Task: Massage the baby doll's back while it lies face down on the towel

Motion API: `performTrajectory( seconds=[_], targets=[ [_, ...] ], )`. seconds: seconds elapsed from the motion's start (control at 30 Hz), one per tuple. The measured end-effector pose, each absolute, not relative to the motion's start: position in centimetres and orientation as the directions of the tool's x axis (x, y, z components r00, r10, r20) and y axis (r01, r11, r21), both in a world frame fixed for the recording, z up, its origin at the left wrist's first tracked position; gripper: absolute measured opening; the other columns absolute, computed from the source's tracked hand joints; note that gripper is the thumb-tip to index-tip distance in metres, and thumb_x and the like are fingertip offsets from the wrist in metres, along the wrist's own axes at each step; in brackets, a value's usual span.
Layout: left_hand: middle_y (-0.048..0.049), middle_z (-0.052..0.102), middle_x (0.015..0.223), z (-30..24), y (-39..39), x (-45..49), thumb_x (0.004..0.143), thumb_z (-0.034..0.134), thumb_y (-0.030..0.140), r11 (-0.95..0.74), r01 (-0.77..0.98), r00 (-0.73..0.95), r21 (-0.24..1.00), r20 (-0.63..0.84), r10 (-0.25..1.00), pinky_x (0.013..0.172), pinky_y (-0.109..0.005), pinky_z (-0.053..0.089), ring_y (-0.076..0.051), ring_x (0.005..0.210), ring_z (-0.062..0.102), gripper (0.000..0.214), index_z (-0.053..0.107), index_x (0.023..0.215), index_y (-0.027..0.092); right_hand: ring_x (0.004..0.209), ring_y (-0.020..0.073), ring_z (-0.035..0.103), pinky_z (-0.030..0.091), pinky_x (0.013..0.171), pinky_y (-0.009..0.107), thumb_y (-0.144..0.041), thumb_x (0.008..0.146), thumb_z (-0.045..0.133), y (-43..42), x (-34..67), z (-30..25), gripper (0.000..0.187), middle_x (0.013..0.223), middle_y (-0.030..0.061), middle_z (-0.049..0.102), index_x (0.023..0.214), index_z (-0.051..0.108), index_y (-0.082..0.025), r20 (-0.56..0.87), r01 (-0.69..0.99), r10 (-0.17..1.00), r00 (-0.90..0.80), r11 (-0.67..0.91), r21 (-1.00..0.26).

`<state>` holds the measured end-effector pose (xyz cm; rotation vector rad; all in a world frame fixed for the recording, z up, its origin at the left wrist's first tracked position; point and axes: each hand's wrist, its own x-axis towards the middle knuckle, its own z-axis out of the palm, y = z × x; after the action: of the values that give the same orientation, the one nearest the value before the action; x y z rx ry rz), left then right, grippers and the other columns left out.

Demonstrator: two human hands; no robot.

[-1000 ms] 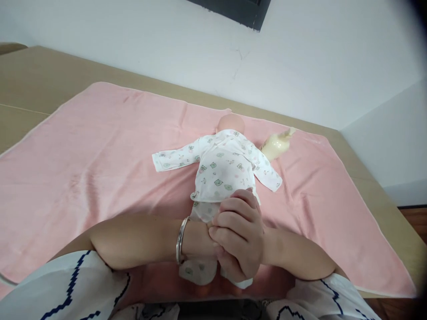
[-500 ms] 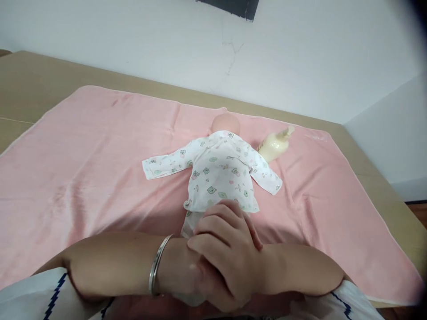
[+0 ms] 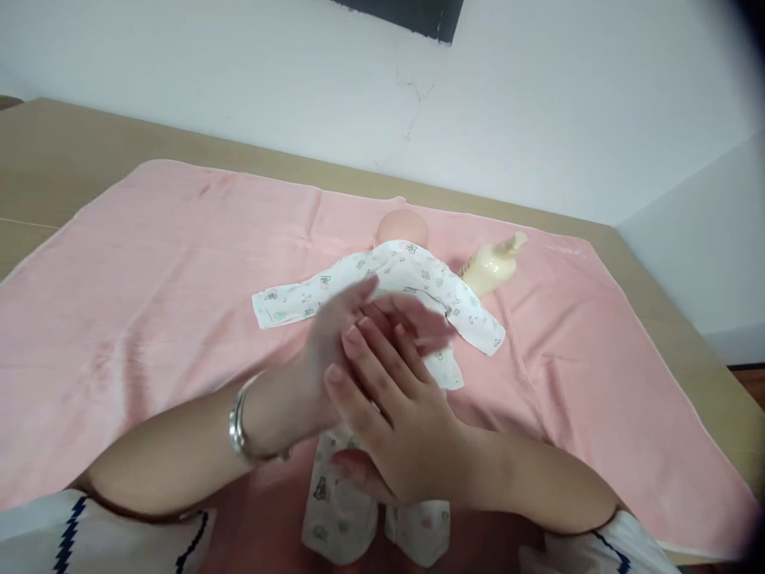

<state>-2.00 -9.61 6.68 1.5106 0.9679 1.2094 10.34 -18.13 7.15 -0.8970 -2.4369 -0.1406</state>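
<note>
My left hand (image 3: 335,351), with a silver bangle on its wrist, is palm up with its fingers stretched and partly blurred. Across that palm lies my right hand (image 3: 412,430), back upward, its fingers extended and touching the left. Both hover over a baby doll in a white printed top (image 3: 394,267) and matching trousers (image 3: 340,510). The doll's head (image 3: 403,228) points toward the wall and its sleeves spread to both sides. My hands hide most of its torso. No object shows between the palms.
A cream pump bottle (image 3: 491,267) lies on its side by the doll's right-hand sleeve in view. Under everything is a creased pink blanket (image 3: 179,263) on a wooden table (image 3: 107,131). A white wall (image 3: 268,88) stands behind the far edge.
My hands were clasped together lower down. The left has turned palm up and moved toward the doll's torso, the right's fingers have straightened over it, and the trouser legs now show.
</note>
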Motion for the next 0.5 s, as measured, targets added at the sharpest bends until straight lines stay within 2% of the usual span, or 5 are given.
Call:
performTrajectory(
  seconds=[0.07, 0.17, 0.27, 0.37, 0.5],
  targets=[
    [-0.0070, 0.076, 0.090, 7.4, -7.5, -1.8, 0.107, 0.012, 0.045, -0.223, -0.075, 0.127, 0.972, 0.231, 0.965, 0.084, -0.049, 0.063, -0.025, 0.094, 0.075, 0.067, 0.070, 0.084, 0.022, 0.156, 0.0360, 0.018, 0.023, 0.128, 0.059, -0.050, 0.098, 0.044, -17.2, 10.3, 6.4, 0.073, 0.161, 0.0245, 0.033, 0.153, 0.029, -0.004, 0.460, 0.658, 0.615, -0.641, 0.748, -0.083],
    [-0.0087, 0.075, 0.096, 6.2, -4.4, -1.4, 0.107, 0.019, 0.045, -0.317, -0.116, -0.094, 0.941, 0.307, 0.947, 0.096, -0.047, 0.059, -0.024, 0.104, 0.073, 0.056, 0.067, 0.093, 0.020, 0.155, 0.0289, 0.025, 0.016, 0.130, 0.056, -0.040, 0.101, 0.038, -15.0, 10.6, 5.1, 0.068, 0.161, 0.0209, 0.036, 0.155, 0.025, 0.000, 0.389, 0.711, 0.695, -0.604, 0.691, -0.130],
    [-0.0060, 0.074, 0.102, 3.4, -2.7, -0.7, 0.103, 0.030, 0.034, -0.358, -0.051, -0.130, 0.932, 0.349, 0.928, 0.101, -0.039, 0.056, -0.020, 0.106, 0.070, 0.041, 0.066, 0.089, 0.022, 0.154, 0.0279, 0.029, 0.012, 0.130, 0.058, -0.039, 0.103, 0.034, -12.3, 11.6, 3.9, 0.061, 0.160, 0.0156, 0.040, 0.154, 0.032, -0.006, 0.325, 0.774, 0.775, -0.541, 0.611, -0.168],
    [-0.0049, 0.074, 0.104, 1.3, -2.7, -0.1, 0.098, 0.037, 0.027, -0.355, 0.102, -0.099, 0.929, 0.365, 0.926, 0.104, -0.040, 0.051, -0.020, 0.106, 0.067, 0.033, 0.068, 0.089, 0.022, 0.155, 0.0284, 0.024, 0.010, 0.130, 0.059, -0.042, 0.103, 0.033, -9.6, 13.2, 3.4, 0.056, 0.161, 0.0115, 0.039, 0.149, 0.045, -0.013, 0.262, 0.794, 0.801, -0.538, 0.586, -0.161],
    [-0.0053, 0.074, 0.109, 0.4, -3.3, 0.4, 0.100, 0.037, 0.031, -0.394, 0.133, -0.091, 0.909, 0.407, 0.909, 0.106, -0.041, 0.048, -0.021, 0.110, 0.065, 0.032, 0.069, 0.097, 0.023, 0.157, 0.0268, 0.020, 0.010, 0.128, 0.062, -0.045, 0.102, 0.035, -7.3, 15.0, 3.1, 0.057, 0.164, 0.0051, 0.033, 0.155, 0.037, -0.022, 0.224, 0.811, 0.847, -0.483, 0.529, -0.250]
  ],
)
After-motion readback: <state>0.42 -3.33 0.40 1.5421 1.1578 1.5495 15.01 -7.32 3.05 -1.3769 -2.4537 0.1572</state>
